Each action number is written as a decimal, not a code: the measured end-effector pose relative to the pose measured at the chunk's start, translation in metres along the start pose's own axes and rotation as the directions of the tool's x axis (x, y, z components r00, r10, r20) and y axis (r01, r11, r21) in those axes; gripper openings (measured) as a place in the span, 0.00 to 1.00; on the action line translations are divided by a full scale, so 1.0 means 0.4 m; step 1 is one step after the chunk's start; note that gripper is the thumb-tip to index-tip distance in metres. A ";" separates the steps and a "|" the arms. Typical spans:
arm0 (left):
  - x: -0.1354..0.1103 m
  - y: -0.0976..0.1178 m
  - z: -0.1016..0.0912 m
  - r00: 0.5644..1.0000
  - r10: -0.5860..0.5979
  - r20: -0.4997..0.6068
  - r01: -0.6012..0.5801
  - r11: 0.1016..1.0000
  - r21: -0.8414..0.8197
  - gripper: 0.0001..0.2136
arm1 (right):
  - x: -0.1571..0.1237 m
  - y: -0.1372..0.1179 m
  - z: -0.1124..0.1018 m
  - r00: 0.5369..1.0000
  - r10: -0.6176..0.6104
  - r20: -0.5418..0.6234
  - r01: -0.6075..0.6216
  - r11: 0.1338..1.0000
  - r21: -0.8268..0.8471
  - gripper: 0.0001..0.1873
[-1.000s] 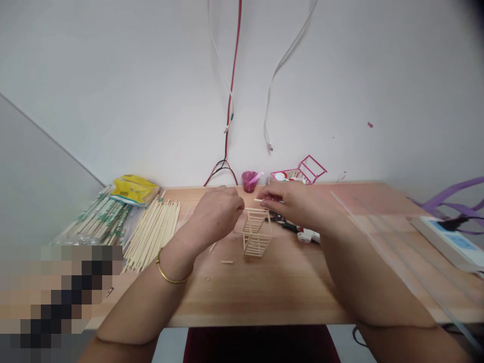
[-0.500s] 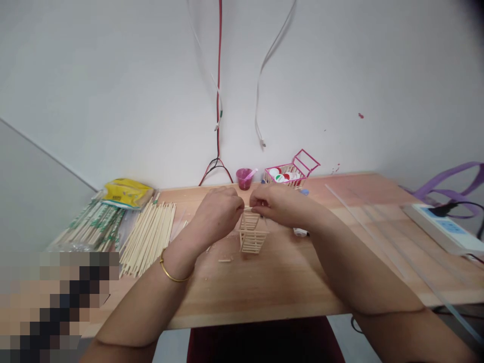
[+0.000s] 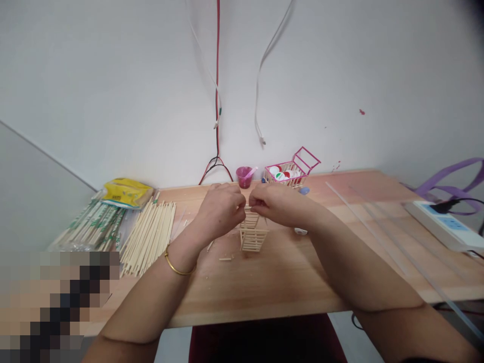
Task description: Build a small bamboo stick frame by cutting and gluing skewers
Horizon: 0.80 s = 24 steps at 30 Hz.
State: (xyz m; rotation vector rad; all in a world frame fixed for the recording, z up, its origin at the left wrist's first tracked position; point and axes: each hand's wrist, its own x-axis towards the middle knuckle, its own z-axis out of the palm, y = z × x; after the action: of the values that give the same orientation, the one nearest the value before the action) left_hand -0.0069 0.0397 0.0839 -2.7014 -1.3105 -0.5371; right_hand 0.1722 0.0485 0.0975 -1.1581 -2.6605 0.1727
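Observation:
A small ladder-like frame of thin wooden sticks [image 3: 252, 236] stands on the wooden table [image 3: 264, 287]. My left hand [image 3: 221, 209] and my right hand [image 3: 278, 202] meet at its top, fingers pinched together on a short stick [image 3: 247, 207] lying across the upper edge. A gold bangle sits on my left wrist. The lower half of the frame shows below my fingers.
Loose bamboo sticks [image 3: 149, 237] and wrapped chopstick packs [image 3: 94, 224] lie left, with a yellow packet [image 3: 126, 191]. A pink cup [image 3: 244, 176] and pink wire basket [image 3: 291, 171] stand at the back. Clear rods [image 3: 378, 232] and a power strip [image 3: 442, 224] lie right. Cables hang on the wall.
My right hand brought the short stick left onto the frame's top, where both hands now pinch it. The view shifted slightly, uncovering the pink basket.

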 end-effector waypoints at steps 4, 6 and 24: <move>0.001 -0.013 0.009 0.999 -0.023 -0.034 0.017 0.985 -0.174 0.06 | 0.002 0.003 0.004 1.000 -0.011 -0.002 0.011 1.000 -0.005 0.09; 0.000 -0.018 0.014 0.997 -0.045 -0.055 0.030 0.966 -0.258 0.07 | 0.001 0.002 0.004 1.000 -0.009 0.000 0.009 1.000 -0.007 0.09; -0.008 -0.015 -0.016 0.999 -0.041 0.030 0.044 0.989 -0.142 0.09 | -0.003 -0.003 0.006 1.000 0.003 -0.008 -0.003 1.000 -0.028 0.08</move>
State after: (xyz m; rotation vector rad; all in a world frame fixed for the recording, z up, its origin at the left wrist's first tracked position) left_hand -0.0149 0.0396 0.0885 -2.8090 -1.3904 -0.6243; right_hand 0.1716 0.0466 0.0950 -1.1689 -2.6623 0.1317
